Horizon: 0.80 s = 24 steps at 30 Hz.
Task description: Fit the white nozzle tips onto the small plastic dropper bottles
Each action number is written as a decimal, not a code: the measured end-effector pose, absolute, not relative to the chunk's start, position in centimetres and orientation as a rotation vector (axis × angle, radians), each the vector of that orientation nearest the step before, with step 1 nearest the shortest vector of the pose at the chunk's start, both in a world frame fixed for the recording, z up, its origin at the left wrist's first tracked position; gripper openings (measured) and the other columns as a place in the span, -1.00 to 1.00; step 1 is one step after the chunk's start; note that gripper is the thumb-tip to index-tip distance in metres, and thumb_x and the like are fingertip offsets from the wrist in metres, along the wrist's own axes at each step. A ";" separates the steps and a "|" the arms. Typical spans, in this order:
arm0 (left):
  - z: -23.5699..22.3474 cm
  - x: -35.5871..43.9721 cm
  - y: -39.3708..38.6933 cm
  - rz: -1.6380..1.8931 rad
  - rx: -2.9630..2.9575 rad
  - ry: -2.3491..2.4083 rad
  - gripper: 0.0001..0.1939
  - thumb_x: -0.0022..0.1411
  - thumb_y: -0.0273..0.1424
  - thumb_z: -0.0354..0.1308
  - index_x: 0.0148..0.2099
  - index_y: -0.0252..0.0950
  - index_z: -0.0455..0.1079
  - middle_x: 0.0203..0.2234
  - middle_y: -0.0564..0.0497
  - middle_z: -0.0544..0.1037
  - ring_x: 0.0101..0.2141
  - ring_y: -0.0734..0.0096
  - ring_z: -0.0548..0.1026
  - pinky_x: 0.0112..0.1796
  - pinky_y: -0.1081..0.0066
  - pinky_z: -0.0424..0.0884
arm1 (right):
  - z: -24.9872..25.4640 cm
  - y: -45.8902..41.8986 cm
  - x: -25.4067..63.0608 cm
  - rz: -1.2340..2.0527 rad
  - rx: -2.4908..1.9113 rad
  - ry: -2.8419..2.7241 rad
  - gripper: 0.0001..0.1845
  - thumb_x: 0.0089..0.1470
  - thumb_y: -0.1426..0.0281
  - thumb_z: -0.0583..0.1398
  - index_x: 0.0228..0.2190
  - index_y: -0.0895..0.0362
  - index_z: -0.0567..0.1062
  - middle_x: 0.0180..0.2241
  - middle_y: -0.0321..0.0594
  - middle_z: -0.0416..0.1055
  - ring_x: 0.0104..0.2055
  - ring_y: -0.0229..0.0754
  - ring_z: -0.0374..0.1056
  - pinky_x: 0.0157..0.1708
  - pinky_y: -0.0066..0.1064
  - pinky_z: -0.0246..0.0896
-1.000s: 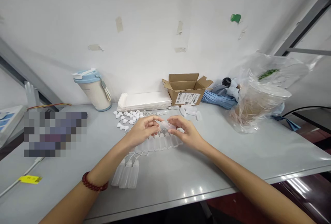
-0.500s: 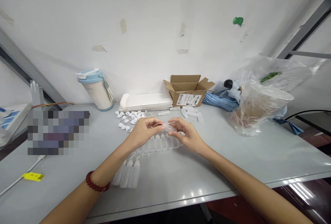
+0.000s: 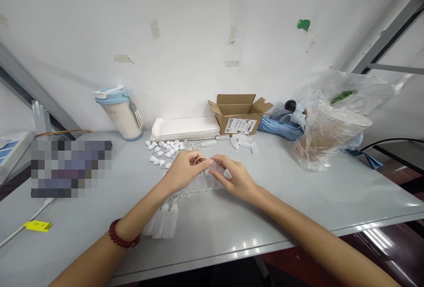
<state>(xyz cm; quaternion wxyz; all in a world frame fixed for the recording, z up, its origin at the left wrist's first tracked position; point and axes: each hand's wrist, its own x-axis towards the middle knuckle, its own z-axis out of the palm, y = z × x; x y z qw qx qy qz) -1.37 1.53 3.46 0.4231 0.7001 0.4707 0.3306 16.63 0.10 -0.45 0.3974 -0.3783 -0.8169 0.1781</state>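
Observation:
My left hand (image 3: 181,171) and my right hand (image 3: 233,178) meet over the middle of the grey table (image 3: 298,198). Both pinch one small translucent plastic bottle (image 3: 215,168) between their fingertips, the left at its tip end, the right round its body. Under the hands lies a row of several similar bottles (image 3: 198,184) side by side. Three more bottles (image 3: 163,223) lie nearer me by my left wrist, which wears a dark red bead bracelet. A scatter of small white caps (image 3: 164,151) lies just beyond the hands.
At the back stand a blue-lidded cup (image 3: 119,114), a stack of white flat packs (image 3: 185,129), an open cardboard box (image 3: 239,114) with a few loose bottles (image 3: 244,143) before it, blue cloth (image 3: 281,124) and a clear plastic bag (image 3: 331,128). A cable with a yellow tag (image 3: 37,225) lies left.
Both hands have dropped slightly toward the row of bottles and drawn closer together, still holding the small bottle between them.

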 end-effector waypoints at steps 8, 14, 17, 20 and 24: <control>3.0 -1.2 1.4 0.860 1.745 1.130 -0.76 0.07 -0.22 0.20 -0.44 -0.31 0.39 -0.54 0.09 0.42 -0.47 0.44 0.36 -0.43 0.44 0.26 | -0.4 0.0 16.6 0.393 -1.034 -2.029 -0.81 0.15 0.34 0.09 -0.17 0.08 0.37 -0.29 -0.16 0.49 -0.32 -0.17 0.41 -0.36 -0.38 0.26; 3.5 -1.1 1.2 0.871 1.778 1.085 -0.79 0.10 -0.23 0.19 -0.32 -0.27 0.48 -0.38 -0.01 0.56 -0.35 0.32 0.48 -0.32 0.37 0.38 | 0.1 0.1 16.7 0.680 -1.088 -1.854 -0.74 0.14 0.25 0.09 -0.16 0.11 0.31 -0.46 -0.25 0.44 -0.46 -0.23 0.34 -0.54 -0.46 0.17; 3.3 -0.8 1.0 0.927 1.923 1.139 -0.84 0.15 -0.29 0.15 -0.34 -0.26 0.47 -0.41 0.01 0.56 -0.39 0.35 0.47 -0.39 0.40 0.37 | 0.3 0.3 16.7 0.924 -1.022 -1.762 -0.73 0.16 0.22 0.08 -0.15 0.11 0.28 -0.44 -0.25 0.48 -0.40 -0.23 0.39 -0.44 -0.42 0.25; 2.8 -0.6 0.7 1.097 2.170 1.155 -0.90 0.18 -0.36 0.12 -0.28 -0.26 0.42 -0.37 0.00 0.53 -0.35 0.35 0.45 -0.37 0.39 0.38 | 0.5 0.3 16.6 1.091 -0.985 -1.675 -0.71 0.15 0.19 0.09 -0.17 0.10 0.28 -0.39 -0.21 0.50 -0.34 -0.21 0.41 -0.37 -0.37 0.30; 2.2 -0.5 0.4 1.205 2.574 1.032 -0.76 0.21 -0.42 0.10 -0.05 -0.30 0.31 -0.17 -0.13 0.43 -0.15 0.22 0.38 -0.19 0.26 0.38 | 0.8 0.3 16.5 1.239 -0.949 -1.596 -0.69 0.13 0.16 0.11 -0.19 0.11 0.28 -0.33 -0.16 0.50 -0.29 -0.20 0.43 -0.37 -0.38 0.32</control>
